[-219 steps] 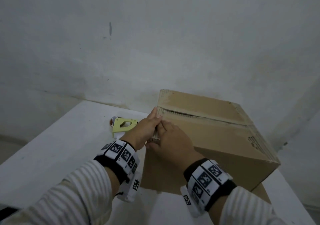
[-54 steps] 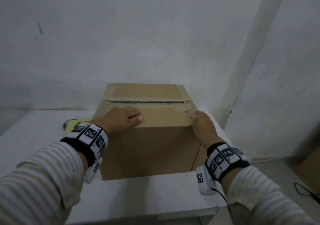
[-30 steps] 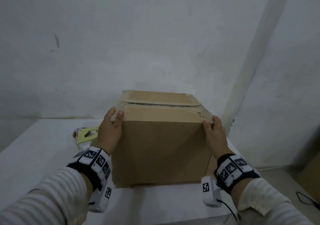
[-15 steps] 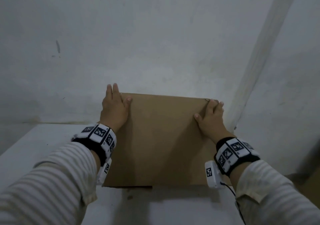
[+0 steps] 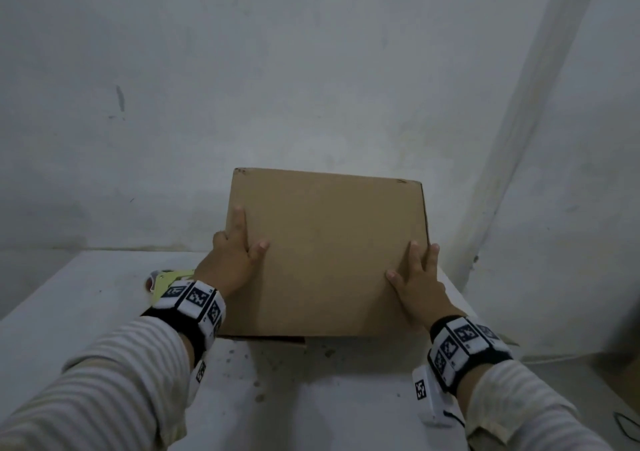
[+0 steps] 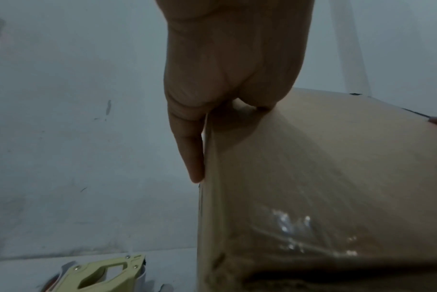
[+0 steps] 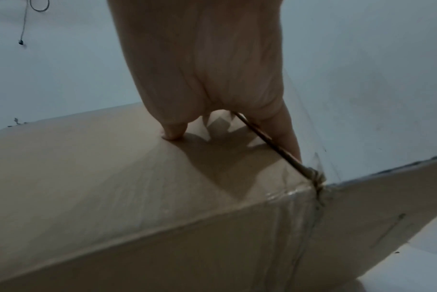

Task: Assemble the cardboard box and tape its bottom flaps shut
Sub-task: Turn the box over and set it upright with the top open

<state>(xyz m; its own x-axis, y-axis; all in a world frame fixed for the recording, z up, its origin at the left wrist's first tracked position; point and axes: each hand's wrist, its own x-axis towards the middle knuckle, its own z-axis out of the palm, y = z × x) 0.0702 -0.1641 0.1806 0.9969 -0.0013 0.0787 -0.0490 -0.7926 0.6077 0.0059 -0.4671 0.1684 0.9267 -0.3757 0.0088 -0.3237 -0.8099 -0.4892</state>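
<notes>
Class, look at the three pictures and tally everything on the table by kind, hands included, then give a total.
Cardboard box: 1
Tape dispenser: 1
Hands: 2, the left hand and the right hand, one on each side edge of the box
Total: 4

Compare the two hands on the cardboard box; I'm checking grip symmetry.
The left hand holds the brown cardboard box higher up its left edge; the right hand sits lower on the right edge. Both lie thumb on the facing panel, fingers along the side.
</notes>
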